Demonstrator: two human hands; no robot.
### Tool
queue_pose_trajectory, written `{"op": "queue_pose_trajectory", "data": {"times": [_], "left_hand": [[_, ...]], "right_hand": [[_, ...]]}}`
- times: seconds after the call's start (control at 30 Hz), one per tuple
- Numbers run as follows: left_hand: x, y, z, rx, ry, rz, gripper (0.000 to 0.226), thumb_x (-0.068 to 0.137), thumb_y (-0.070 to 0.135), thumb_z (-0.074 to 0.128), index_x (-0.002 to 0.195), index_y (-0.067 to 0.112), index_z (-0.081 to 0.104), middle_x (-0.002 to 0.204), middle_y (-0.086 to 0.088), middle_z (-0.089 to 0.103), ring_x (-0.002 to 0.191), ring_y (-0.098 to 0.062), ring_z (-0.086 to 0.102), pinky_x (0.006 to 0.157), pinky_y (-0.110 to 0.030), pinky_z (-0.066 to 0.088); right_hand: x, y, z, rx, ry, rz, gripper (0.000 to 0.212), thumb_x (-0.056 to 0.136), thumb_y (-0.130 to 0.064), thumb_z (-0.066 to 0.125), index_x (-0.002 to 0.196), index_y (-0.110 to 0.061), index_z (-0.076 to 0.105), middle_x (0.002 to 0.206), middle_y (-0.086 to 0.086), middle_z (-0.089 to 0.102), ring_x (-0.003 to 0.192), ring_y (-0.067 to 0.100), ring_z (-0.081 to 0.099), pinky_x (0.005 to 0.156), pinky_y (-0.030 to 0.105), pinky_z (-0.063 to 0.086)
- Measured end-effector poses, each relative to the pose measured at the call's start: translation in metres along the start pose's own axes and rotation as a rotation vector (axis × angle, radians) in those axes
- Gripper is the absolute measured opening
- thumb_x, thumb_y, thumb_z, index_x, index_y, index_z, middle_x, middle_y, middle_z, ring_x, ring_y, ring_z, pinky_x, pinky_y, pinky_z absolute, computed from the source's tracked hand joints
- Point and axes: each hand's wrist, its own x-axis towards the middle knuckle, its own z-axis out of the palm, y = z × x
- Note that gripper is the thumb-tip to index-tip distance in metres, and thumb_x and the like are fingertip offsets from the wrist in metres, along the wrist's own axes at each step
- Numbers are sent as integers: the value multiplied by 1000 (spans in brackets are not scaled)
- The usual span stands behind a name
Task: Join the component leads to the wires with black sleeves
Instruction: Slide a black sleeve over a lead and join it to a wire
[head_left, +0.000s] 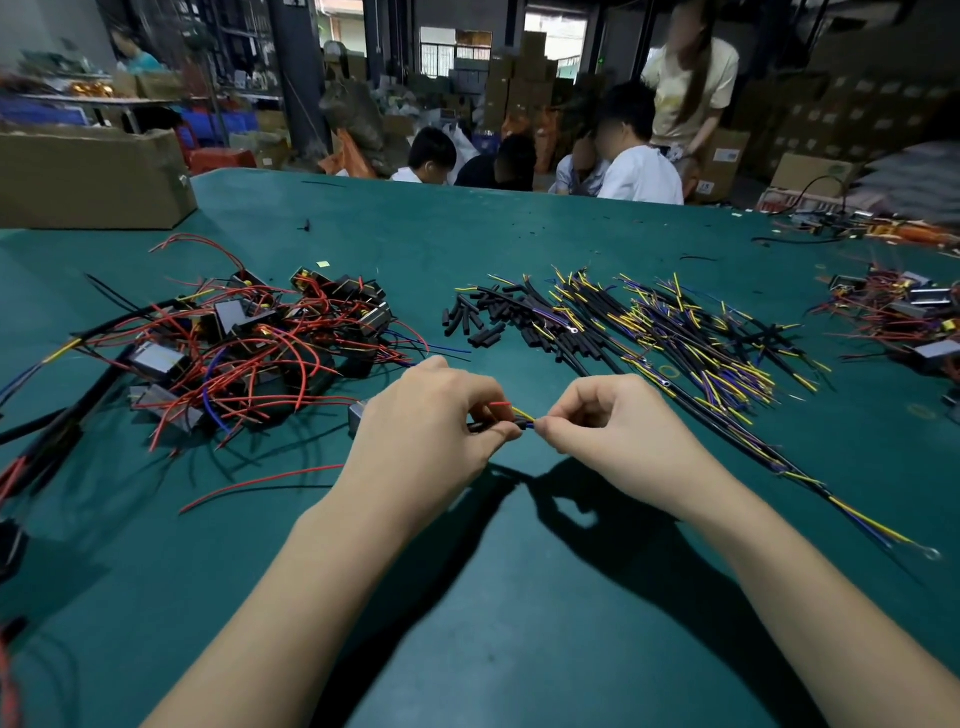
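**Fumbling the sleeve is my big worry here**

Watching this from my end: both hands are close together above the green worktop (519, 597). My left hand (426, 431) pinches a black sleeve (511, 427) along with a red lead (500, 404), and my right hand (618, 421) pinches the yellow and blue wire ends (525, 417) right at the sleeve's mouth. If the strands splay, they probably won't feed in. Loosen the pinch and the sleeve could drop among the loose sleeves (478, 317).

Both hands, left (426, 421) and right (605, 415), meet fingertip to fingertip, fingers curled, pinching.
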Motion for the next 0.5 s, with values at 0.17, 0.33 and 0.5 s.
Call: {"op": "queue_pose_trajectory", "data": {"times": [0.17,0.33,0.5], "left_hand": [[-1,2,2,40,3,22,11,84,39,67,86,29,71,80,11,64,80,-4,34,59,-27,29],[-1,2,7,-51,-27,63,10,85,31,68,89,24,74,82,8,66,84,-10,42,70,-34,44],[-1,1,9,-144,-6,61,9,86,26,66,89,21,73,82,10,66,87,-14,50,76,-39,48]], "right_hand": [[0,-2,-1,83,-54,27,18,82,-15,69,65,-13,64,57,-1,60,47,6,43,51,22,35],[-1,-1,-2,108,-92,34,17,85,-15,68,69,-11,65,55,-6,61,47,6,45,54,24,38],[1,1,-6,95,-87,-17,14,86,-18,68,72,-16,67,56,-9,64,47,4,48,52,17,40]]}}
